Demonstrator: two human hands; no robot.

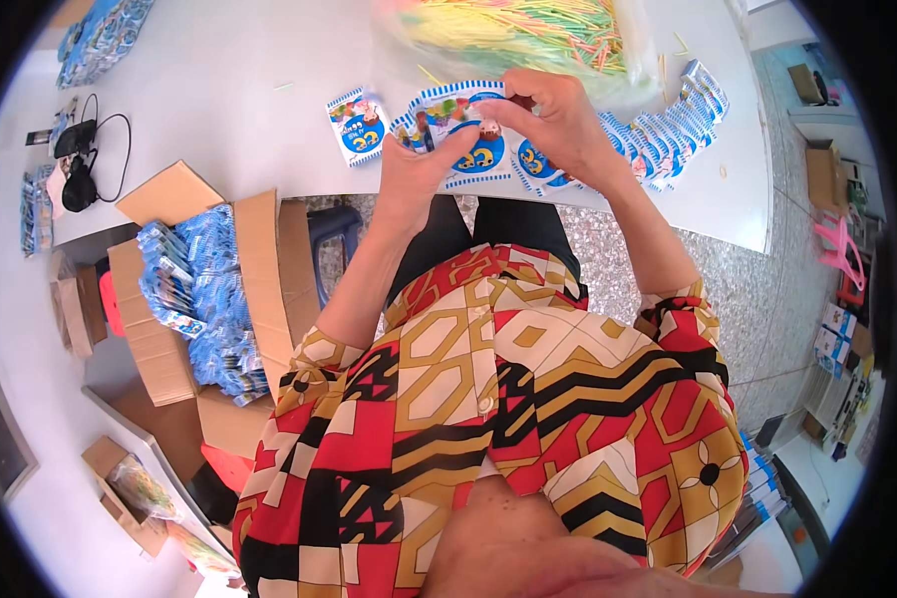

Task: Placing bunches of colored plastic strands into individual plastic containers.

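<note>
At the table's near edge, a small blue-and-white printed packet (pixel 447 107) with a striped border is held between my two hands. My left hand (pixel 417 171) pinches its left side, thumb across the front. My right hand (pixel 558 120) grips the upper right part with thumb and bent fingers. Another printed packet (pixel 483 157) lies just under my hands, partly covered. To the left, a single packet (pixel 358 128) lies flat. Beyond my right hand, a row of overlapping packets (pixel 668 135) fans out to the right. Whether the held packet contains anything, I cannot tell.
A clear plastic bag (pixel 644 75) of thin coloured sticks lies at the far side. On the left stand an open cardboard box (pixel 259 249) full of blue packets and a black cabled device (pixel 78 164). More packets (pixel 105 40) are bundled at the far left. A few sticks lie loose.
</note>
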